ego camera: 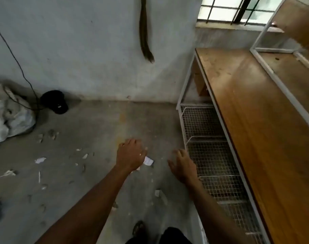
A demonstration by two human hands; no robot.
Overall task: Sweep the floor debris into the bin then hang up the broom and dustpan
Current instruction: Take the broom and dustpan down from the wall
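Scraps of white paper debris (40, 160) lie scattered over the grey concrete floor, most of them to the left and in the middle. A dark broom (145, 36) hangs against the far wall, its lower end pointing down. My left hand (131, 154) reaches forward over the floor with loosely curled fingers and holds nothing; one paper scrap (148, 161) lies just beside it. My right hand (181, 164) is held out near the wire shelf, fingers relaxed and empty. No dustpan shows in view.
A wooden-topped table (252, 120) with a white metal frame and wire mesh shelf (210, 152) runs along the right. A small black bin (54, 102) stands by the wall at the left, next to white sacks (7, 117) and a black cable. My foot (138, 228) is at the bottom.
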